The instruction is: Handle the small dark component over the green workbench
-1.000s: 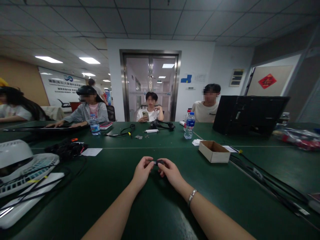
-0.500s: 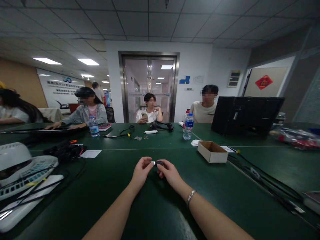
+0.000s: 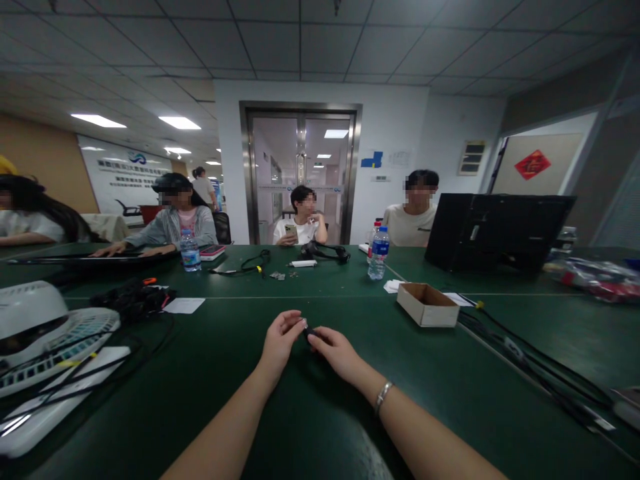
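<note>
Just above the green table (image 3: 280,427), my two hands meet over a small black object with a silvery end (image 3: 308,331). It is too small to name for sure. My right hand (image 3: 336,348), with a silver bracelet at the wrist, pinches the black part between thumb and fingers. At the silvery end, the thumb and fingertips of my left hand (image 3: 279,337) are closed together. The object is tilted, its silvery end up and toward the left hand. The fingers cover part of it.
An open cardboard box (image 3: 428,313) stands to the right, with black cables (image 3: 530,357) beyond it. On the left are a white fan (image 3: 60,333) and tangled black cables (image 3: 133,300). Water bottles (image 3: 379,257), a monitor (image 3: 495,230) and several seated people are across the table.
The small object has turned from nearly level to a steep tilt. My right hand has dropped slightly, while my left stays at the silvery end. The view has shifted a little.
</note>
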Available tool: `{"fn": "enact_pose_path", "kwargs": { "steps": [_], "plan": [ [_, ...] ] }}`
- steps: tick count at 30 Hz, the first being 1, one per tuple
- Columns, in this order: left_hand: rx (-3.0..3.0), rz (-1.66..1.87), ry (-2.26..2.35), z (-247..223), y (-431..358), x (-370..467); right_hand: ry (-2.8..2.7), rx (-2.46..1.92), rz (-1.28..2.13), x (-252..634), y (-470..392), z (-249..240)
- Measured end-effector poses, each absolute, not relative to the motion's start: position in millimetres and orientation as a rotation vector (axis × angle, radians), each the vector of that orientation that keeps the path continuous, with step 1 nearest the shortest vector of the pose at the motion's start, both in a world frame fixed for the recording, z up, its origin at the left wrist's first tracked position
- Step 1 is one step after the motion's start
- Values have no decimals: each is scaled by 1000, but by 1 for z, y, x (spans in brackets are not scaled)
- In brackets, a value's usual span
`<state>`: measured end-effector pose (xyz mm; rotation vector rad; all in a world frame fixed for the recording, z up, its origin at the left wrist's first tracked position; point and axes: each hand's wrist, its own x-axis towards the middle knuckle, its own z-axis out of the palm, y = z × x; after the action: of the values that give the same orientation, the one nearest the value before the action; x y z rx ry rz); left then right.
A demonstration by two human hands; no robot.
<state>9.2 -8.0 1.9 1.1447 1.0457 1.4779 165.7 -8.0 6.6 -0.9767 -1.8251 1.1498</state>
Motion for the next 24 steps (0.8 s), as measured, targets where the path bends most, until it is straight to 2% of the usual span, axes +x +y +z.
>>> {"fn": "enact_pose_path", "kwargs": {
  "steps": [11, 20, 24],
  "plan": [
    [1241, 1363, 1014, 1, -5, 14, -1909, -961, 1019, 164, -5, -2],
    [588, 1672, 973, 17, 2, -17, -1725, -959, 1131, 169, -8, -2],
    [792, 1425, 1278, 34, -12, -76, -1736, -994, 1132, 170, -8, -4]
  ]
}}
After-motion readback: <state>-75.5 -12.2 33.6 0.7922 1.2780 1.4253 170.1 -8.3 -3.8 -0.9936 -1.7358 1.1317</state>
